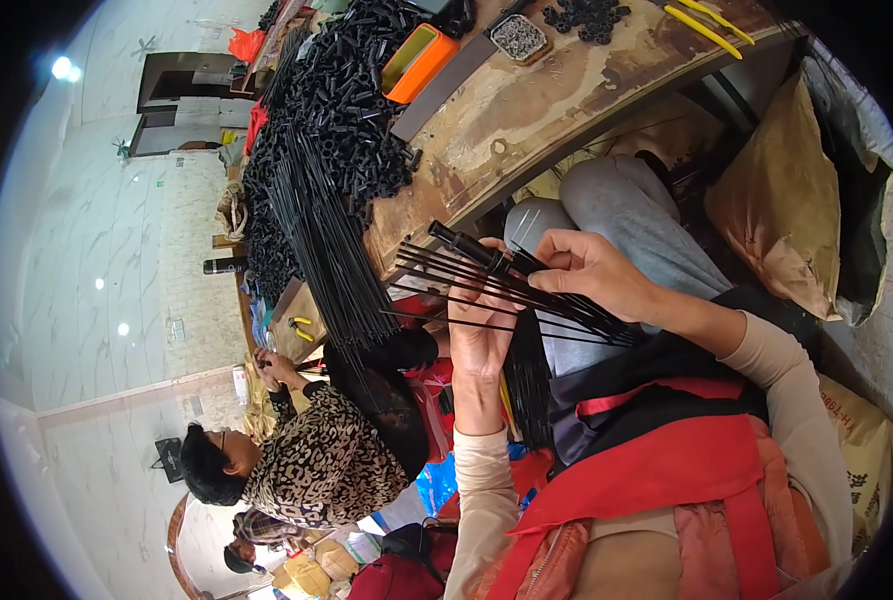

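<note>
Over my lap, my left hand (479, 335) is closed around a black plastic tube (456, 240) with a thicker collar. Several thin black rods (441, 268), like umbrella ribs, fan past the tube and across my left palm. My right hand (598, 275) pinches at the collar end, where the rods come together. Its thumb and forefinger partly hide what they grip. Fine pale wires (526, 226) stick up between the two hands. A long bundle of similar black rods (321, 230) hangs off the table edge beyond my left hand.
The worn wooden table (506, 120) carries a large heap of black tube parts (336, 90), an orange bin (418, 62), a small tray of metal bits (519, 38) and yellow-handled pliers (704, 28). An open sack (781, 200) stands at right. A co-worker (316, 440) sits at left.
</note>
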